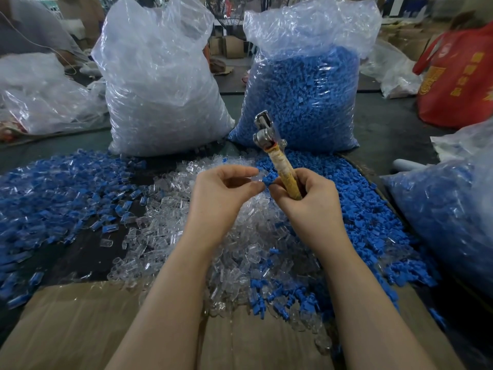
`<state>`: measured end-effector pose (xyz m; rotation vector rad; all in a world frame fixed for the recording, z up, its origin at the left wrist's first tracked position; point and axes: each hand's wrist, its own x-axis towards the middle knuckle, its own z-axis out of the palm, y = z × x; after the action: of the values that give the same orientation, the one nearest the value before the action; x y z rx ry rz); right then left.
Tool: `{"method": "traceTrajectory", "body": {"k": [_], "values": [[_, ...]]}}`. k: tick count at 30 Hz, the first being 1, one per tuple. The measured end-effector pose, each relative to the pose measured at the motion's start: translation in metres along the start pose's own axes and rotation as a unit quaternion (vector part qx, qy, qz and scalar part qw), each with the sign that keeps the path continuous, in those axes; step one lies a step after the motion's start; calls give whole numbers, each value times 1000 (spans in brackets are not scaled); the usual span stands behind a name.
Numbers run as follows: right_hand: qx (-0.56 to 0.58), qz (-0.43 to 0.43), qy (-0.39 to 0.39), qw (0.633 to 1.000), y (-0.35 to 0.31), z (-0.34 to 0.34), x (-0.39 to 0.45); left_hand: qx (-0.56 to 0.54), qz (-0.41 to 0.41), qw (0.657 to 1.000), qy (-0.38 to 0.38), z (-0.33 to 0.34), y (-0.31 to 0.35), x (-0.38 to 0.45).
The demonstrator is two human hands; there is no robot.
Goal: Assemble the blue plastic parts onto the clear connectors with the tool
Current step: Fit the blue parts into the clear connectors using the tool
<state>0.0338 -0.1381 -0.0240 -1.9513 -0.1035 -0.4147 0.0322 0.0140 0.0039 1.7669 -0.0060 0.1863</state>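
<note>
The right hand (306, 193) grips the tool (277, 158) upright by its tan, tape-wrapped handle, metal roller head on top. Its fingertips and the left hand (221, 190) pinch a small blue part (266, 180) against a clear connector (257, 177), above heaps of clear and blue pieces on the worktop (88, 244).

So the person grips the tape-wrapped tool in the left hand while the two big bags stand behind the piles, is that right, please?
Not quite: the head view shows the tape-wrapped tool gripped in the right hand, not the left hand, which pinches a small part. The two big bags do stand behind the piles.
</note>
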Motion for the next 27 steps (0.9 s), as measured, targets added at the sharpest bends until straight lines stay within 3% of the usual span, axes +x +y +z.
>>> {"method": "traceTrajectory", "body": {"k": [17,27], "values": [[25,3,-2,1000,-3,0,0,103,105,987,68,3,-3,-1],[24,14,-18,999,-2,1,0,143,139,979,48,9,-6,-2]]}}
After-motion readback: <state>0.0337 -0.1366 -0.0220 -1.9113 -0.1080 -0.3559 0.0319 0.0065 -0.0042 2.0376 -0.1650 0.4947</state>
